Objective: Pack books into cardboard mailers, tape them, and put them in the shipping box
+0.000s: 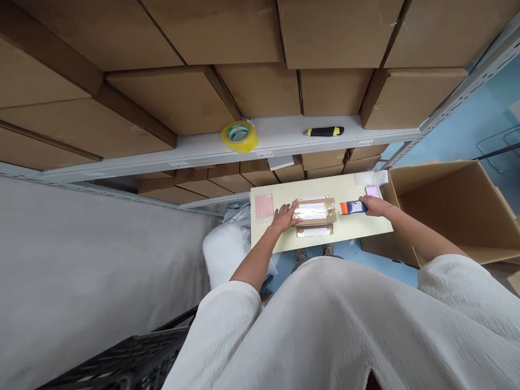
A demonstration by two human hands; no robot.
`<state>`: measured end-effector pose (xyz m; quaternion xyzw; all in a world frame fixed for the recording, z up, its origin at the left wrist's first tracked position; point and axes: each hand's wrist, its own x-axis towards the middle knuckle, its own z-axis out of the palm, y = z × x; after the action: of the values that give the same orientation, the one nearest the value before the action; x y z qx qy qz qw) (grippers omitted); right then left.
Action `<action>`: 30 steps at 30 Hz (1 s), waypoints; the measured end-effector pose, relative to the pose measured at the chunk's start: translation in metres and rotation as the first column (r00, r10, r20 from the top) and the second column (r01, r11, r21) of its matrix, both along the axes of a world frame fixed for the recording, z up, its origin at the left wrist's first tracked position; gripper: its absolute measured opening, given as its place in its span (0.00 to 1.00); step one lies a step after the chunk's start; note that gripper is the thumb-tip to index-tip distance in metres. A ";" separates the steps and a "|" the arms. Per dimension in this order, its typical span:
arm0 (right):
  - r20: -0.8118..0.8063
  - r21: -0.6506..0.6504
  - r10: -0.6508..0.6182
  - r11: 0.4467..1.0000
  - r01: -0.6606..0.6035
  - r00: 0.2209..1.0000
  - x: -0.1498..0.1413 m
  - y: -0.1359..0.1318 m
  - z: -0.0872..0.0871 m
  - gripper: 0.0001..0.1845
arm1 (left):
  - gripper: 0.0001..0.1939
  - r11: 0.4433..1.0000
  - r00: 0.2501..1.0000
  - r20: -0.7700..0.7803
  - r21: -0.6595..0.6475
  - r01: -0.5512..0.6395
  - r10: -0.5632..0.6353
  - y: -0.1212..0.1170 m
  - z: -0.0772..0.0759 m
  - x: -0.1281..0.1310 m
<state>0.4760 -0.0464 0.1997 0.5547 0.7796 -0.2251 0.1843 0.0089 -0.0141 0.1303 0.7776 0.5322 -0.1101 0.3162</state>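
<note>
A small brown cardboard box point(314, 212) with shiny clear tape and white labels lies on the pale yellow tabletop point(264, 234). My left hand point(283, 216) rests against its left end, fingers spread and thumb apart. Along the box's near side is a narrow taped cardboard piece with a white strip point(314, 232); I cannot tell whether the two are joined. To the right, my right hand point(376, 206) is closed on a flat dark-blue object with an orange end point(352, 207), its kind unclear. The orange end points at the box with a small gap between.
A phone point(372, 190) lies just beyond my right hand, and a pink sheet point(264, 206) at the table's left. The shelf point(280, 127) ahead carries yellow tape point(240, 136), a black-yellow utility knife point(325, 131) and several cartons. A large open carton point(442, 200) stands right.
</note>
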 end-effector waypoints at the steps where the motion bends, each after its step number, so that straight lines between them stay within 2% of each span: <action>1: 0.003 -0.001 0.002 1.000 -0.002 1.000 -0.002 0.000 -0.001 0.22 | 0.51 1.000 1.000 -0.003 0.011 0.003 -0.003 0.001 0.001 0.000; 5: 0.005 -0.001 0.012 1.000 -0.012 1.000 -0.011 0.002 0.001 0.23 | 0.55 0.995 0.999 -0.012 0.090 0.046 -0.045 0.002 0.007 0.010; 8: 0.018 0.001 0.012 1.000 -0.012 1.000 -0.017 0.003 0.002 0.24 | 0.63 0.979 0.989 0.025 0.149 0.140 -0.145 0.001 0.009 0.031; 12: 0.026 0.013 0.016 1.000 -0.016 1.000 -0.018 0.001 0.002 0.26 | 0.74 0.953 0.963 0.029 0.151 0.262 -0.269 -0.003 0.003 0.062; 15: 0.018 0.019 0.005 1.000 -0.006 1.000 -0.013 -0.001 0.005 0.24 | 0.73 0.954 0.964 -0.011 0.142 0.264 -0.265 -0.004 -0.003 0.071; 19: -0.038 0.033 -0.041 0.999 0.042 0.998 0.001 -0.008 0.010 0.21 | 0.69 0.953 0.966 -0.034 0.157 0.259 -0.257 -0.003 -0.008 0.067; 25: -0.103 0.031 -0.068 0.997 0.072 0.992 0.013 -0.015 0.013 0.19 | 0.68 0.950 0.964 -0.031 0.162 0.266 -0.265 -0.004 -0.010 0.065; 30: -0.116 0.009 -0.063 0.998 0.064 0.991 0.017 -0.012 0.015 0.19 | 0.68 0.958 0.970 0.003 0.154 0.241 -0.245 -0.004 -0.010 0.065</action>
<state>0.4927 -0.0583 0.2143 0.5664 0.7723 -0.2577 0.1279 0.0738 -0.0178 0.1208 0.8601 0.4361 -0.0987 0.2456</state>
